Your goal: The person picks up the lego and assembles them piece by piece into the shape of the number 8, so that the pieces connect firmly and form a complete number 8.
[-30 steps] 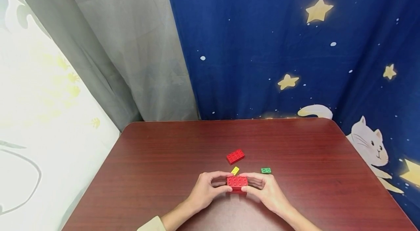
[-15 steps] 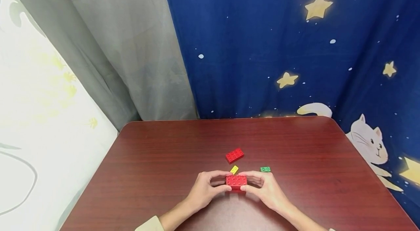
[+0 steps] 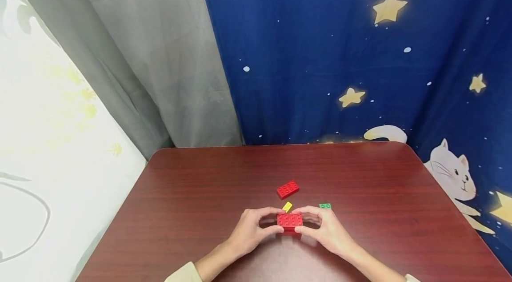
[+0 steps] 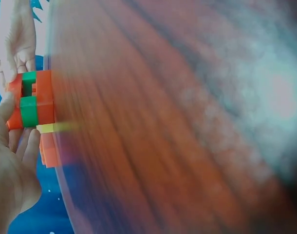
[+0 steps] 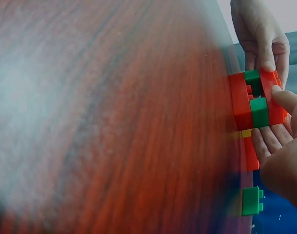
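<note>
A stack of toy building bricks stands on the table near its front. On top is a red brick [image 3: 290, 220], held at its left end by the left hand [image 3: 249, 232], thumb in front and fingers behind. The right hand [image 3: 330, 232] pinches the other end in the same way. In the right wrist view a green brick [image 5: 259, 112] sits at each end of the stack, with a gap between the two. Beneath them lies a lower red brick [image 5: 241, 102]. The left wrist view shows the same layers, with a green brick [image 4: 28, 111] nearest.
Behind the stack, a small yellow brick [image 3: 287, 207] lies close to the fingertips, and a loose red brick [image 3: 287, 190] sits farther back. A small green brick [image 3: 325, 206] rests just beyond the right hand. The wooden table [image 3: 192, 184] ends at curtains.
</note>
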The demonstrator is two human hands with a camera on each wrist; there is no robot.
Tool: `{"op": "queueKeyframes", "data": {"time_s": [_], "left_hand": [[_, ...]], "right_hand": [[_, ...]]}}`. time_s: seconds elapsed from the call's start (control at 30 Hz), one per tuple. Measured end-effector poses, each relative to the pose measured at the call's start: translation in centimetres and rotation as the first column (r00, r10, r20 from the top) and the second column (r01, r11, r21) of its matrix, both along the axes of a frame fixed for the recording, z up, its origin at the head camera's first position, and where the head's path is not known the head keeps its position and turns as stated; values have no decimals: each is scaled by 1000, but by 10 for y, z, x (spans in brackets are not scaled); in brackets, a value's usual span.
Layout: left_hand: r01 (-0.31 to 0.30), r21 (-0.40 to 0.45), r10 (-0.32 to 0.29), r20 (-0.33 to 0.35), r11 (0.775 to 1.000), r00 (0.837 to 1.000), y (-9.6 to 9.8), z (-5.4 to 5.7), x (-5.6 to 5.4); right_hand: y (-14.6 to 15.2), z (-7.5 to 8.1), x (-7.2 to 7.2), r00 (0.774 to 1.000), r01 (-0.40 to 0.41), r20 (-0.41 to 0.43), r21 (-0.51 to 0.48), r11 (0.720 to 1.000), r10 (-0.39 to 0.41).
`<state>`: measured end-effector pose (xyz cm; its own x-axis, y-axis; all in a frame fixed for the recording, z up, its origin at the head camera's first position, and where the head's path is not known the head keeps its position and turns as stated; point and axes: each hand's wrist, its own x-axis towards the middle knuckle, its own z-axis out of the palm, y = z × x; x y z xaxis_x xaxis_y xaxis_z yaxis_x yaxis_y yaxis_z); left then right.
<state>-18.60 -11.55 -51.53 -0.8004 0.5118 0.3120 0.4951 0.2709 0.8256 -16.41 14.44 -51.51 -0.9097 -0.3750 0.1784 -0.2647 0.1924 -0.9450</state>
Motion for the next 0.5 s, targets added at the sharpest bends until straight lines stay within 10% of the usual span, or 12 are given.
{"op": "queueKeyframes", "data": {"time_s": [0.5], "left_hand": [[-10,-11,11,80,1000,997,-3,8,-12]], "right_hand": [[5,-3,3,998,32,-50,-4,999,-32]]}}
